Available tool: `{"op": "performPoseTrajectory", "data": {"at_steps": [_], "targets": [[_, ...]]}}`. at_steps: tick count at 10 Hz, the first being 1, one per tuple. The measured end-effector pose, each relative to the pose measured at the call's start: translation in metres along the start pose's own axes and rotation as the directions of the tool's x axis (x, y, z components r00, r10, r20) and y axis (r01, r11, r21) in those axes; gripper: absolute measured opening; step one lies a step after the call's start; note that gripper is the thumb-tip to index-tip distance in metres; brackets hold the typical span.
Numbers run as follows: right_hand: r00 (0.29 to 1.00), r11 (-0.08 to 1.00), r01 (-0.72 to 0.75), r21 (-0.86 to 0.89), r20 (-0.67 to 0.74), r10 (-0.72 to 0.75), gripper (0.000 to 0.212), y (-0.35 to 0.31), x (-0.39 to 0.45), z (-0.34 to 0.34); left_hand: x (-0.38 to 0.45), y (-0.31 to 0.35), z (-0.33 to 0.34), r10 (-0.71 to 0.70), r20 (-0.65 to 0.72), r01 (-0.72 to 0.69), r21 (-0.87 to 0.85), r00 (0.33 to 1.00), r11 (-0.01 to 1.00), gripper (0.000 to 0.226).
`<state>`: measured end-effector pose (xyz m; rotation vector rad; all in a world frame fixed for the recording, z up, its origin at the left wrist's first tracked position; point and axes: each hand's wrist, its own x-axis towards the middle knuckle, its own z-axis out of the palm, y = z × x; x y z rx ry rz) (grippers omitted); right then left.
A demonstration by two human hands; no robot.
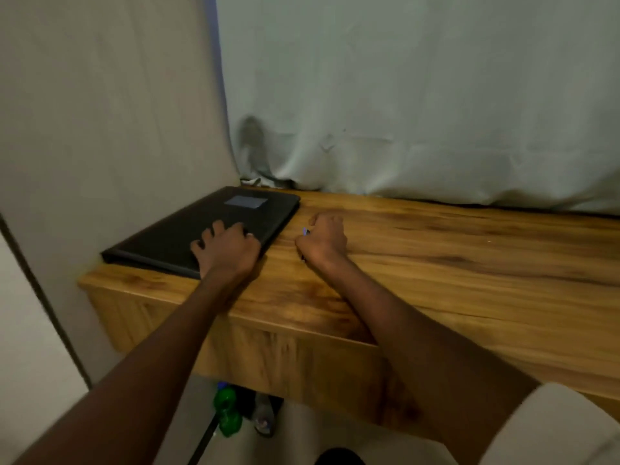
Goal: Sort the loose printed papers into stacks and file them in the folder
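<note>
A closed black folder point(188, 226) with a grey label lies on the left end of the wooden table point(436, 263), against the wall. My left hand point(228, 246) rests on the folder's near right corner with its fingers spread flat. To the right of the folder, my right hand point(325, 239) sits on the bare wood with its fingers curled round a thin pen point(305, 232) with a blue tip. No loose papers are in view.
A pale curtain point(419, 95) hangs behind the table and touches its back edge. A plain wall point(100, 112) bounds the left side. Under the table stand a green bottle point(228, 411) and a clear bottle point(263, 414) on the floor.
</note>
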<state>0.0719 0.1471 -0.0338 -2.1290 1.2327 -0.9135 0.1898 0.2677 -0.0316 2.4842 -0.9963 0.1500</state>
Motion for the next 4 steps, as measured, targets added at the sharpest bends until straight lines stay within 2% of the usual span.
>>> {"op": "performPoseTrajectory", "data": {"at_steps": [1,2,3,4], "targets": [[1.0,1.0,0.005,0.005,0.0,-0.005,0.048,-0.01,0.002,0.023,-0.001,0.0,0.002,0.012,-0.029,-0.012,-0.004,0.999,1.0,0.044],[0.999,0.998,-0.009,0.055,-0.048,0.012,0.051,-0.012,0.003,0.029,-0.001,0.0,0.003,0.027,-0.06,-0.028,-0.002,0.998,1.0,0.044],[0.986,0.977,-0.062,0.202,-0.142,0.092,0.048,-0.005,0.002,0.024,-0.007,-0.002,0.006,0.067,-0.097,-0.066,0.01,0.993,0.998,0.043],[0.965,0.942,-0.062,0.331,-0.222,0.142,0.038,-0.001,-0.007,0.007,-0.017,0.009,0.003,0.19,-0.181,-0.173,0.107,0.965,0.979,0.043]]}}
